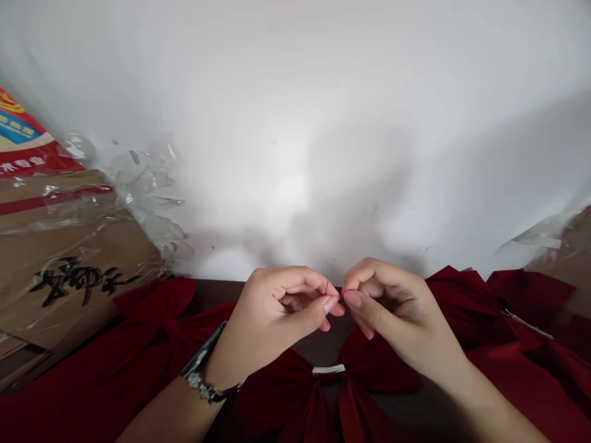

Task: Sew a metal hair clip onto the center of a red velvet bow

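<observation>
My left hand (277,314) and my right hand (392,314) meet in front of me, fingertips almost touching. Between them, a fine dark thread or needle (327,287) shows, too thin to tell which. Thumb and forefinger of each hand pinch it. Below my hands lies a dark red velvet bow (369,363) with a metal hair clip (329,370) across its knot. Neither hand touches the bow. A beaded bracelet and a dark watch strap (202,372) circle my left wrist.
More red velvet bows (157,314) (508,307) lie to both sides on a dark tabletop (217,292). A cardboard box (60,258) wrapped in clear plastic film (148,197) stands at the left. A white wall (295,123) rises directly behind the table.
</observation>
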Tool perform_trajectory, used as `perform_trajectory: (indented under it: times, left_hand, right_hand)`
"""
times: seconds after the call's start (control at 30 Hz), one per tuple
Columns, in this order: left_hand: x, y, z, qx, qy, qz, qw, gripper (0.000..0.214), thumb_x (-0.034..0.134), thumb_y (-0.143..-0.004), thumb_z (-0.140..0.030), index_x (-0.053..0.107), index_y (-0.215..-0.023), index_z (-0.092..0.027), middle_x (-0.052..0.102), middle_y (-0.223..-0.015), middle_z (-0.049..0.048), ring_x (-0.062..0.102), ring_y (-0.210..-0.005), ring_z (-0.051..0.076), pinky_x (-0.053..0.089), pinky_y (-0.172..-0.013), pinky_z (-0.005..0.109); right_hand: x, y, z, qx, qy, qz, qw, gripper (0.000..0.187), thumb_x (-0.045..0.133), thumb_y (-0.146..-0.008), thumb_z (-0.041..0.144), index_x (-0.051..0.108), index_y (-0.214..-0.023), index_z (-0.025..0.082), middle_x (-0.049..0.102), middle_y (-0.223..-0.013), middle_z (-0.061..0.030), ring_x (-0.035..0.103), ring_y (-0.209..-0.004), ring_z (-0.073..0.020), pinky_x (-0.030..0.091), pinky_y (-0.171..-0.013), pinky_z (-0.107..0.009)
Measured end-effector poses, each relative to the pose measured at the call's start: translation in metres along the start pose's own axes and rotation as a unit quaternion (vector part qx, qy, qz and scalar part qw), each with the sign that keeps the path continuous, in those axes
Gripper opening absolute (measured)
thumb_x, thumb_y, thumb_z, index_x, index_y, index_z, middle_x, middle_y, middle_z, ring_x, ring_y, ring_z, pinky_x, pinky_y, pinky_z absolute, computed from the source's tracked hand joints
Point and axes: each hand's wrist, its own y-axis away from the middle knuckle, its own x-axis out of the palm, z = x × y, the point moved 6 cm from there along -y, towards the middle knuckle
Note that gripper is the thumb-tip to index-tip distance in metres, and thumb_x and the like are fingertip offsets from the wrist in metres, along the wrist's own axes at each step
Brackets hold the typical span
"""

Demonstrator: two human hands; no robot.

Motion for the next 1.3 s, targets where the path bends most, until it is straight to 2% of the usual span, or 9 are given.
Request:
perform_trajectory:
  times: [0.23,0.47,0.67,0.83,1.0,1.07,1.2,1.3]
  left_hand:
    - [-0.001,-0.002,0.005,-0.019,0.008,0.009,1.000,0.007,0.062,-0.085,-0.017,0.067,-0.081,-0.015,0.076,-0.075,0.0012,0.068,-0.058,0.006,0.052,-0.055,0.008]
    - [-0.005,-0.002,0.006,-0.025,0.005,0.001,1.000,0.006,0.063,-0.085,-0.019,0.067,-0.082,-0.016,0.076,-0.076,0.0010,0.068,-0.058,0.006,0.051,-0.055,0.009]
    - [-0.007,-0.002,0.006,-0.023,0.014,0.003,1.000,0.005,0.063,-0.085,-0.019,0.067,-0.083,-0.016,0.076,-0.077,0.0012,0.068,-0.058,0.007,0.053,-0.056,0.010]
    - [-0.006,-0.001,0.005,-0.028,0.009,0.004,1.000,0.005,0.064,-0.085,-0.018,0.068,-0.082,-0.016,0.076,-0.076,0.0014,0.068,-0.058,0.008,0.054,-0.056,0.011]
    - [-0.007,-0.001,0.005,-0.030,0.004,0.004,1.000,0.006,0.063,-0.085,-0.018,0.068,-0.083,-0.016,0.076,-0.076,0.0019,0.068,-0.057,0.008,0.053,-0.055,0.011]
    - [-0.008,-0.001,0.005,-0.028,0.001,0.003,1.000,0.006,0.062,-0.085,-0.018,0.068,-0.083,-0.016,0.076,-0.076,0.0022,0.068,-0.057,0.008,0.053,-0.055,0.011]
    - [-0.010,-0.003,0.002,-0.026,-0.011,0.000,1.000,0.007,0.062,-0.084,-0.015,0.068,-0.081,-0.015,0.076,-0.074,0.0031,0.068,-0.057,0.009,0.053,-0.054,0.013]
    - [-0.009,-0.004,0.001,-0.033,-0.015,0.007,0.999,0.011,0.060,-0.080,-0.008,0.068,-0.081,-0.015,0.076,-0.074,0.0024,0.068,-0.057,0.010,0.054,-0.054,0.014]
  right_hand:
    - [-0.004,-0.002,-0.008,0.014,-0.059,-0.012,0.998,0.016,0.050,-0.096,0.028,0.049,-0.084,0.018,0.046,-0.046,0.0082,0.038,-0.041,-0.0026,0.031,-0.045,-0.013]
    - [-0.009,-0.001,-0.010,0.030,-0.145,-0.006,0.989,0.018,0.041,-0.099,0.025,0.041,-0.081,0.019,0.052,-0.058,0.0042,0.042,-0.052,-0.0053,0.028,-0.047,-0.015]
    - [-0.003,0.001,-0.006,0.018,-0.079,0.081,0.993,0.026,0.047,-0.097,0.034,0.044,-0.077,0.016,0.050,-0.062,0.0022,0.039,-0.056,-0.0061,0.030,-0.052,-0.019]
    - [-0.006,0.001,-0.008,0.023,-0.071,0.062,0.995,0.019,0.050,-0.095,0.039,0.049,-0.096,0.020,0.052,-0.061,0.0039,0.042,-0.056,-0.0070,0.032,-0.055,-0.020]
    - [-0.006,0.000,-0.014,0.066,-0.112,0.053,0.990,0.029,0.037,-0.100,0.045,0.053,-0.107,0.022,0.057,-0.064,0.0012,0.040,-0.054,-0.0072,0.027,-0.049,-0.020]
    - [-0.007,-0.001,-0.016,0.079,-0.109,0.044,0.990,0.029,0.037,-0.100,0.045,0.052,-0.111,0.023,0.058,-0.066,0.0007,0.041,-0.055,-0.0077,0.027,-0.049,-0.019]
    - [-0.008,-0.002,-0.014,0.071,-0.061,0.046,0.995,0.024,0.048,-0.096,0.037,0.051,-0.116,0.024,0.058,-0.068,0.0010,0.049,-0.061,-0.0084,0.037,-0.055,-0.019]
    - [-0.007,-0.001,-0.011,0.058,-0.013,0.054,0.997,0.030,0.055,-0.093,0.029,0.049,-0.122,0.025,0.057,-0.072,0.0011,0.055,-0.067,-0.0101,0.043,-0.061,-0.021]
